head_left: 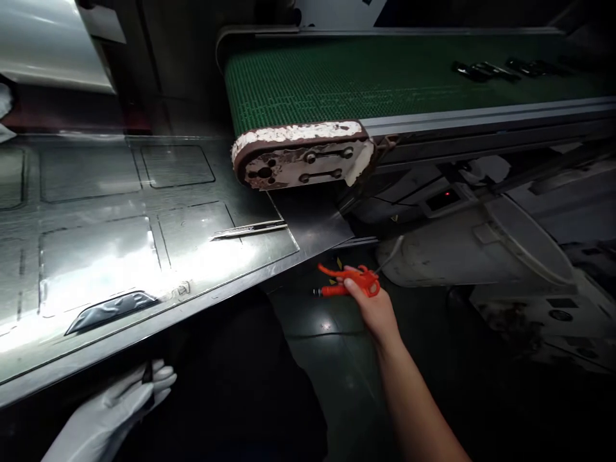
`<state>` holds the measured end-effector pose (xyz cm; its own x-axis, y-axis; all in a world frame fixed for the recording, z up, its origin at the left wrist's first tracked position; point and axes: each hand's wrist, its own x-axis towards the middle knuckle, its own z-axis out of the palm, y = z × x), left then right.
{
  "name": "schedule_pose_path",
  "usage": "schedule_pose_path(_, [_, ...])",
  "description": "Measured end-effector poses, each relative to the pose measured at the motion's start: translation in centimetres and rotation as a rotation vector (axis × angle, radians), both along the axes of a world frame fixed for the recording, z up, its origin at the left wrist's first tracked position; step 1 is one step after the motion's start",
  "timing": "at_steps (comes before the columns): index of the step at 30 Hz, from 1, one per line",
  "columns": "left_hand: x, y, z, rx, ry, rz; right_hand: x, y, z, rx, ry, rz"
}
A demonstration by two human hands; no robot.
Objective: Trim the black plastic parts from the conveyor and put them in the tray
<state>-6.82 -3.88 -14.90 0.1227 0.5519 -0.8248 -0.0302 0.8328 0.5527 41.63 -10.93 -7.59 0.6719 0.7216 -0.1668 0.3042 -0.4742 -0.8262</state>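
Fingers of the bare right hand (pixel 373 308) curl around the handle of a small orange plastic air blow gun (pixel 350 281), thumb laid along its near side, so the tool is held closed in the grip; its thin nozzle points left and its trigger lever rises above the body. Right hand and tool sit low in the gap to the right of a reflective sheet-metal bench (pixel 144 218), just beyond that bench's near right corner and above a dark glossy floor (pixel 327 359). A pale hose (pixel 389 253) runs from the gun up to the right. Fingers of the left hand (pixel 122 407), covered by a white glove, are loosely spread just below the near edge of the bench at lower left; a small dark item lies between them, too indistinct to identify, and whether it is pinched cannot be told. On the bench top, a slim silver utility knife (pixel 250 229) lies near the right edge, and a dark flat strip (pixel 113 309) rests near the front edge, well apart from the knife. Beyond the bench, a green mesh conveyor belt (pixel 385 74) extends to the far right, its worn, white-crusted end plate (pixel 301 157) overhanging the far right corner of the bench. Several dark metal parts (pixel 500 69) lie on the far end of the belt.
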Motion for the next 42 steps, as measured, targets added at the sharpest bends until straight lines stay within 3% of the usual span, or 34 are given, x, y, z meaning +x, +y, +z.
schedule_pose_path(4, [3.0, -0.9, 4.7, 0.017, -0.142, -0.076, -0.3, 3.9, -3.7, 0.083, -0.049, -0.094])
schedule_pose_path(9, [5.2, -1.3, 11.0, 0.265, -0.543, 0.219, -6.1, 7.0, -7.5, 0.003, 0.074, 0.041])
schedule_pose_path(12, [5.3, -0.6, 13.1, 0.356, -0.648, 0.335, -11.8, 6.8, -7.1, 0.009, 0.100, 0.102])
schedule_pose_path(14, [5.2, 0.1, 14.0, 0.420, -0.711, 0.359, -15.7, 6.2, -4.6, 0.063, 0.091, 0.122])
schedule_pose_path(16, [5.2, 0.6, 14.4, 0.458, -0.753, 0.381, -19.1, 5.6, -0.5, 0.182, 0.080, 0.228])
schedule_pose_path(19, [5.5, 0.9, 14.5, 0.482, -0.744, 0.436, -23.3, 5.5, 6.1, 0.520, 0.060, 0.646])
schedule_pose_path(22, [5.6, 0.9, 14.5, 0.559, -0.654, 0.466, -26.1, 6.7, 9.8, 0.694, 0.063, 0.861])
schedule_pose_path(24, [5.4, 0.9, 14.4, 0.645, -0.533, 0.448, -27.1, 7.6, 10.3, 0.698, 0.049, 0.912])
schedule_pose_path(28, [4.6, 1.1, 13.9, 0.754, -0.293, 0.398, -28.0, 8.8, 9.1, 0.601, 0.040, 1.036])
schedule_pose_path(34, [4.2, 1.6, 14.1, 0.806, -0.141, 0.361, -27.6, 10.6, 8.2, 0.612, -0.083, 1.155])
schedule_pose_path(37, [3.6, 2.6, 14.6, 0.858, -0.141, 0.374, -26.2, 13.6, 8.4, 0.613, -0.289, 1.141])
schedule_pose_path(42, [1.6, 5.7, 14.4, 1.089, 0.124, 0.491, -24.5, 19.7, 9.5, 0.309, -0.788, 1.283])
